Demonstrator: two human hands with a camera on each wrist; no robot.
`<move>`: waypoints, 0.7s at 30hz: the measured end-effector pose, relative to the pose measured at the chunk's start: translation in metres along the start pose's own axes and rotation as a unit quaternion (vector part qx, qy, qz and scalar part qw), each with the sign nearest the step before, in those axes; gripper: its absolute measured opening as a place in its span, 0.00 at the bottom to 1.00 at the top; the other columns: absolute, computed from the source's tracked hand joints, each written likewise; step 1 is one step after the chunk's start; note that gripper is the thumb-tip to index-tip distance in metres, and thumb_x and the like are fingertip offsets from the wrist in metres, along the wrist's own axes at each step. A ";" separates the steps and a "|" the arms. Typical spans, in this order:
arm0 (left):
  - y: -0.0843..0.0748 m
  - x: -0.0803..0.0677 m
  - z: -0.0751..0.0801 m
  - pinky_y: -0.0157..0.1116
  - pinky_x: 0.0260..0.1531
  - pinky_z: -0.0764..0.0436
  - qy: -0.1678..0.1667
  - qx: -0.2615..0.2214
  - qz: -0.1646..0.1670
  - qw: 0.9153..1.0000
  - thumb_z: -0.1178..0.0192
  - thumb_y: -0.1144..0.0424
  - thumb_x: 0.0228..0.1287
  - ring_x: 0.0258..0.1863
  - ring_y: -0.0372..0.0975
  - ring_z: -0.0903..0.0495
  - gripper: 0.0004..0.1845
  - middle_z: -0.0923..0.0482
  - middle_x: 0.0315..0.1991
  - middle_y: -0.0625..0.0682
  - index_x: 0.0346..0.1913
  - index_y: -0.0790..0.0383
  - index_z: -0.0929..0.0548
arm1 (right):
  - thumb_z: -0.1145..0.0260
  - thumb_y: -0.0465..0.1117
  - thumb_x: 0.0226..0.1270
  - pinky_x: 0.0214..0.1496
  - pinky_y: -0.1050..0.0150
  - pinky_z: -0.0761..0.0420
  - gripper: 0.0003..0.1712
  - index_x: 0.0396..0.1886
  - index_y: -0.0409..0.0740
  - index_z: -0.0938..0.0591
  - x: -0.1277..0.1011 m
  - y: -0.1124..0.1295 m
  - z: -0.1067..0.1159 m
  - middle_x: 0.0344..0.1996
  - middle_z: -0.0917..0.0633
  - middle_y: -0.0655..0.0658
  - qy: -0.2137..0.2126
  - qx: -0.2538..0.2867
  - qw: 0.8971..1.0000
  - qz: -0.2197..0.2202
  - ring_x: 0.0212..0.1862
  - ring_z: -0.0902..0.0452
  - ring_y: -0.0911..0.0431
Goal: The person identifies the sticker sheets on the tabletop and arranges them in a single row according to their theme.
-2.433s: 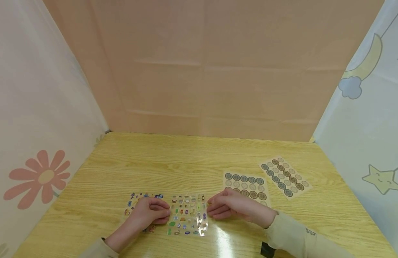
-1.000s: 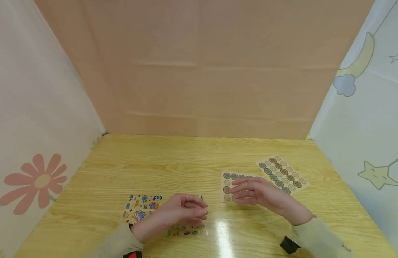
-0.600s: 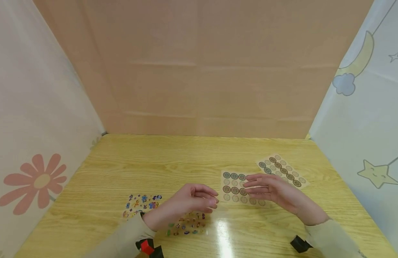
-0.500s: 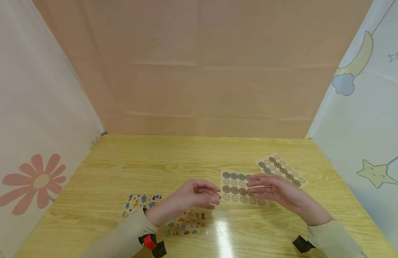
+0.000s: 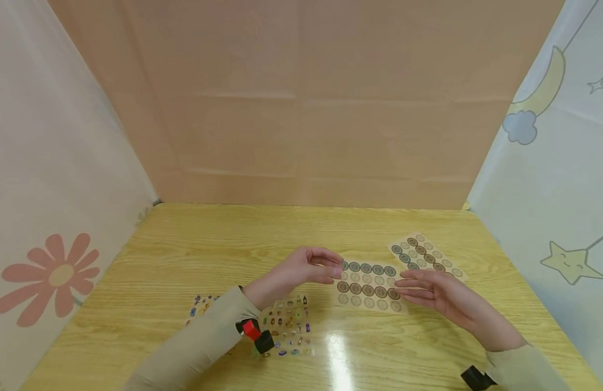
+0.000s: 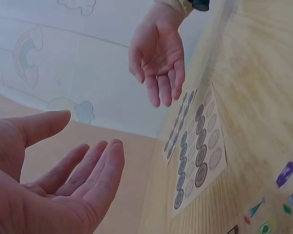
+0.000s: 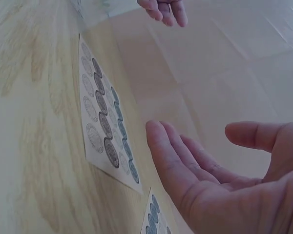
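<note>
A beige sheet of round grey and brown stickers point(image 5: 367, 288) lies flat on the wooden table point(image 5: 233, 244). My left hand point(image 5: 325, 267) hovers at the sheet's left edge with fingers loosely curved and nothing in it. My right hand point(image 5: 420, 289) hovers at the sheet's right edge, palm turned inward and fingers straight, also empty. The left wrist view shows the left hand point(image 6: 73, 180) low in front, the right hand point(image 6: 158, 58) above, and the sheet point(image 6: 198, 151) between them. From the right wrist, the right hand point(image 7: 205, 180) hangs beside the sheet point(image 7: 105, 126).
A second round-sticker sheet point(image 5: 425, 254) lies at an angle behind the right hand. A clear sheet of small colourful stickers point(image 5: 291, 326) sits under my left forearm, with another colourful sheet point(image 5: 197, 309) further left. Cloth and paper walls enclose the table on three sides.
My left hand left the colourful sticker sheets and moved right and away to the round-sticker sheet's left edge. My right hand shifted from over that sheet to its right edge.
</note>
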State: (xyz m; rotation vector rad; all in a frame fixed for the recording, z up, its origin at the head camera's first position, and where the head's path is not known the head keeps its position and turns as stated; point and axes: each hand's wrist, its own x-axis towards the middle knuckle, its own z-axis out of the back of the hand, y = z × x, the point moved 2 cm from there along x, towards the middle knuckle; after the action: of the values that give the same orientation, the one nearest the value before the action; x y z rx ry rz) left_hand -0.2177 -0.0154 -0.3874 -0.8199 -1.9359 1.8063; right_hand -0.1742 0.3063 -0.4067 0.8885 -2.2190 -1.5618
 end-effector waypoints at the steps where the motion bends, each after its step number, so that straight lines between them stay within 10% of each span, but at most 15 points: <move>1: 0.001 0.004 0.002 0.49 0.52 0.22 -0.002 0.003 0.003 1.000 0.35 0.67 0.61 0.46 0.46 0.19 0.19 0.22 0.52 0.63 0.55 0.67 0.21 | 0.66 0.35 0.81 0.65 0.52 0.33 0.24 0.61 0.35 0.27 -0.002 -0.001 0.001 0.58 0.23 0.36 -0.001 0.003 1.000 -0.003 0.61 0.28 0.45; 21: 0.019 0.065 0.027 0.48 0.48 0.20 -0.045 0.050 0.078 0.995 0.37 0.66 0.64 0.51 0.54 0.21 0.21 0.20 0.48 0.58 0.58 0.70 0.24 | 0.64 0.37 0.81 0.66 0.52 0.34 0.23 0.61 0.35 0.27 -0.027 -0.015 0.011 0.59 0.24 0.38 -0.025 0.055 0.997 -0.046 0.62 0.29 0.47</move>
State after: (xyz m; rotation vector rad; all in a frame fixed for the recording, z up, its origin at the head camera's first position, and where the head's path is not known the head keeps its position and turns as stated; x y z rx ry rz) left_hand -0.2812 0.0058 -0.4173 -0.8918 -1.8621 2.0463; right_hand -0.1546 0.3277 -0.4217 1.0068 -2.3511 -1.5293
